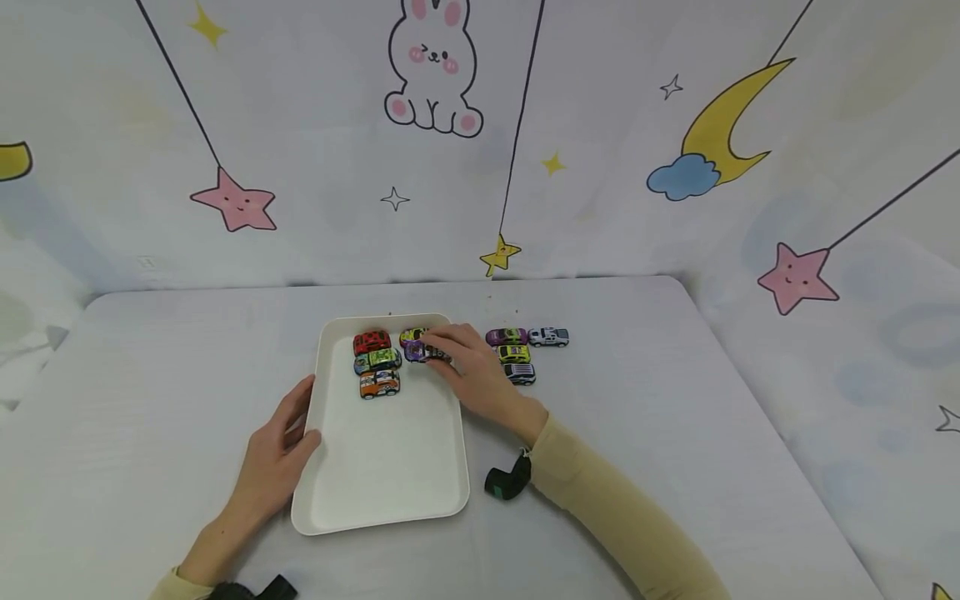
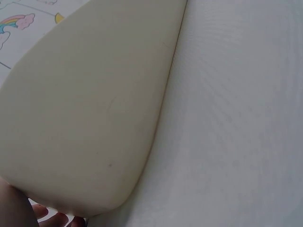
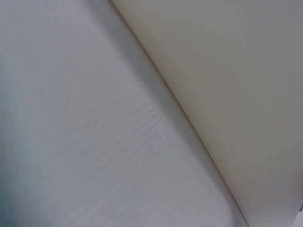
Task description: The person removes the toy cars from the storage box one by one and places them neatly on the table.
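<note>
A white tray lies on the table, and its outer wall fills the left wrist view. In its far end sit a red car, a green car and an orange car. My right hand reaches over the tray's far right corner and pinches a purple car, beside a yellow-purple car. My left hand grips the tray's left rim, thumb over the edge. The right wrist view shows only the tray's side and table.
To the right of the tray stand more toy cars: a purple one, a white one, a yellow-green one and a dark one. The table's far edge meets a cartoon backdrop.
</note>
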`<state>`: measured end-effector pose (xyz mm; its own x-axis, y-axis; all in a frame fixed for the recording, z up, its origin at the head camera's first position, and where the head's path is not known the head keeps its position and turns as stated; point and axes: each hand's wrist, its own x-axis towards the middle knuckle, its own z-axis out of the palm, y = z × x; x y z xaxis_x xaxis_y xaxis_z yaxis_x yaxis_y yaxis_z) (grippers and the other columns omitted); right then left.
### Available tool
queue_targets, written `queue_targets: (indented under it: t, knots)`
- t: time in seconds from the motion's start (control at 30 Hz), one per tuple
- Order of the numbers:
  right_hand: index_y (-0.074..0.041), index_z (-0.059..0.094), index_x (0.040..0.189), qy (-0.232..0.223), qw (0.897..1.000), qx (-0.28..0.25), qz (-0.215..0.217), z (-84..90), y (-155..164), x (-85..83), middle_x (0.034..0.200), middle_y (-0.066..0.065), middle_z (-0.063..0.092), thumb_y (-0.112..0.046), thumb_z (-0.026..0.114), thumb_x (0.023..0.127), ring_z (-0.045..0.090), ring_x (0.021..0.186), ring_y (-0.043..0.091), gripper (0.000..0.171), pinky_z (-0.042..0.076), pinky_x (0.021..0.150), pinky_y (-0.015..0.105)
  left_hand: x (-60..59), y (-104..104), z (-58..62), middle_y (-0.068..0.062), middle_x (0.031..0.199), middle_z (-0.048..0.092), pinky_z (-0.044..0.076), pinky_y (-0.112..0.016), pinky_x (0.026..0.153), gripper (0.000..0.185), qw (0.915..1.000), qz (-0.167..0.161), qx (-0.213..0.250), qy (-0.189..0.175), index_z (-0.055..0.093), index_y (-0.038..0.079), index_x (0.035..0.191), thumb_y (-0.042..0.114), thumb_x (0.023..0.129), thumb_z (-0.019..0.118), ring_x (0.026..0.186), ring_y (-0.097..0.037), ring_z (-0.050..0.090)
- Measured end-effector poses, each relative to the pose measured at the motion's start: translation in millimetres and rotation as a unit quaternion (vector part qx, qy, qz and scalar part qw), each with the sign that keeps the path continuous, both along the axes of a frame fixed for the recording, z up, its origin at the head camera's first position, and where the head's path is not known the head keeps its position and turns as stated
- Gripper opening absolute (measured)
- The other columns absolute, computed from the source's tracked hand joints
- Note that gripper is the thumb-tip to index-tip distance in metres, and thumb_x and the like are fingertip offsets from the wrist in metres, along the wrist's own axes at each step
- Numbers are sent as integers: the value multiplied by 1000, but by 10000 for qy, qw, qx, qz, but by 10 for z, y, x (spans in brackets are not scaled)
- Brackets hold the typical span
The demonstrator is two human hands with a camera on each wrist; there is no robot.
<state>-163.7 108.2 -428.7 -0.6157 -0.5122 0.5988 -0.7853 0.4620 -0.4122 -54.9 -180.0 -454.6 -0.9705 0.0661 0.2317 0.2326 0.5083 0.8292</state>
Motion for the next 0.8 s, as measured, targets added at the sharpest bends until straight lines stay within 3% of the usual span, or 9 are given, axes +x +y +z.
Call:
queue_targets:
  t: [0.3,0.57,0.8]
  knots:
    - [-4,68,125,10,9996,-133,-250,-26,180,55,127,8,65,-8,72,90,58,118,20,35,50,101,30,-7,3,1,-22,151,46,35,0,92,70,10000,-17,-3,22,33,13,156,-4,92,55,131,-44,51]
    - [-2,69,122,44,9983,-493,-299,-17,377,72,123,8,67,-4,74,87,59,115,22,35,49,100,33,-8,1,-2,-21,151,46,36,1,91,70,10000,-15,11,-4,33,12,156,-5,92,54,131,-44,51]
    - [-1,70,120,142,9979,-502,-371,-29,504,84,121,11,68,-1,75,86,60,113,25,35,50,99,35,-2,2,6,-21,151,46,36,1,91,71,10000,-5,4,-57,33,13,156,-5,91,54,131,-44,51]
